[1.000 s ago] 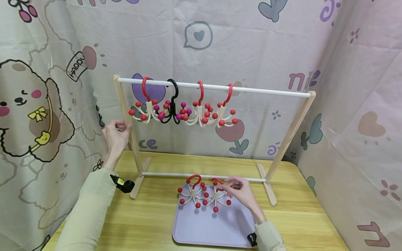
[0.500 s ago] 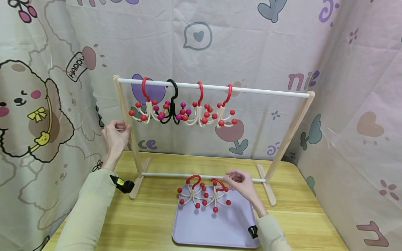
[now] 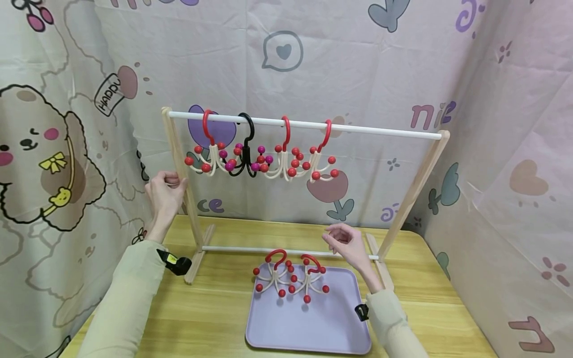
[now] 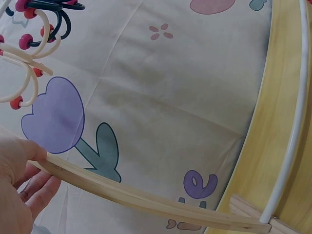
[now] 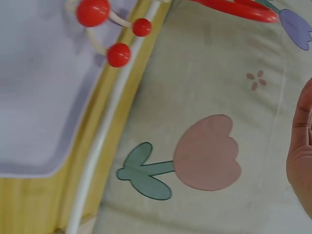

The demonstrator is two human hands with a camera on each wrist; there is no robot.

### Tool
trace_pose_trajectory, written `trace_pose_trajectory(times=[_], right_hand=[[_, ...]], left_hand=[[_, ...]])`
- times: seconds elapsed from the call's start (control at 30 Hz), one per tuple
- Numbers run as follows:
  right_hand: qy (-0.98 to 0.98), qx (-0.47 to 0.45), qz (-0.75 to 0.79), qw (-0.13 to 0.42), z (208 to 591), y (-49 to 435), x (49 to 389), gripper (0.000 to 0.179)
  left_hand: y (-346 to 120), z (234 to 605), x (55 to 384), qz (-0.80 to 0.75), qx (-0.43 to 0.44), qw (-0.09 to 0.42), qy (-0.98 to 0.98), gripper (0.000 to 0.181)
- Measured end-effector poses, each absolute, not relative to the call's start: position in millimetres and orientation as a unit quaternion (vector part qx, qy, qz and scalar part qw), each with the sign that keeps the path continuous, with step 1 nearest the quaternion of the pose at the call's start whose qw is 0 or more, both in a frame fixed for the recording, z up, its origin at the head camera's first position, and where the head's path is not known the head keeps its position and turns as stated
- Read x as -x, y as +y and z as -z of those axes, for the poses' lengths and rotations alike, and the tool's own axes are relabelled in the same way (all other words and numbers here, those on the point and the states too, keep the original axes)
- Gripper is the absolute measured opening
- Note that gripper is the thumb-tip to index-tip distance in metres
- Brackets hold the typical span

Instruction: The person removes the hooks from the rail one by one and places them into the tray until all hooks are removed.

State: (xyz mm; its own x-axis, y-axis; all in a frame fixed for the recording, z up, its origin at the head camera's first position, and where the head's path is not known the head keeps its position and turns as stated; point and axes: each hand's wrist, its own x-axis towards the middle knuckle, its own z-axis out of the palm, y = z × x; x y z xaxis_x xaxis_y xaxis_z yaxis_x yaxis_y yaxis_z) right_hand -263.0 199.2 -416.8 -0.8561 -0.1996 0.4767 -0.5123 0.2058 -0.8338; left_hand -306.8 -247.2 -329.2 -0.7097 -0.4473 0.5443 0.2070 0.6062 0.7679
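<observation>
My left hand (image 3: 163, 199) grips the left wooden post (image 3: 190, 204) of a hanging rack, thumb and fingers on either side of it in the left wrist view. My right hand (image 3: 348, 244) hovers before the rack's lower white bar (image 3: 268, 250), fingers loosely bent around nothing. Two claw hooks, a left one (image 3: 275, 275) and a right one (image 3: 308, 281), with cream arms, red balls and red hooks, lie on the lilac tray (image 3: 309, 330). From the upper white bar (image 3: 385, 131) hang three red-topped claw hooks and a black one (image 3: 246, 151) with magenta balls.
The rack stands on a wooden table (image 3: 210, 318), its right post (image 3: 414, 194) beyond my right hand. A printed cloth (image 3: 358, 59) hangs close behind and on both sides. The tray lies in front of the lower bar.
My right hand has risen away from the right claw hook on the tray, moving up and to the right. My left hand stays on the post.
</observation>
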Motion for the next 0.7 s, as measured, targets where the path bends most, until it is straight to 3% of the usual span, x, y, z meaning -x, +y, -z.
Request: trace_pose_trajectory(times=[0.4, 0.7], right_hand=[[-0.757, -0.229, -0.59, 0.167, 377, 199, 275, 0.017], [-0.729, -0.239, -0.599, 0.229, 351, 197, 279, 0.017]], left_hand=[[-248, 328, 307, 0.446, -0.073, 0.368, -0.813, 0.028], [-248, 328, 307, 0.443, -0.074, 0.371, -0.813, 0.029]])
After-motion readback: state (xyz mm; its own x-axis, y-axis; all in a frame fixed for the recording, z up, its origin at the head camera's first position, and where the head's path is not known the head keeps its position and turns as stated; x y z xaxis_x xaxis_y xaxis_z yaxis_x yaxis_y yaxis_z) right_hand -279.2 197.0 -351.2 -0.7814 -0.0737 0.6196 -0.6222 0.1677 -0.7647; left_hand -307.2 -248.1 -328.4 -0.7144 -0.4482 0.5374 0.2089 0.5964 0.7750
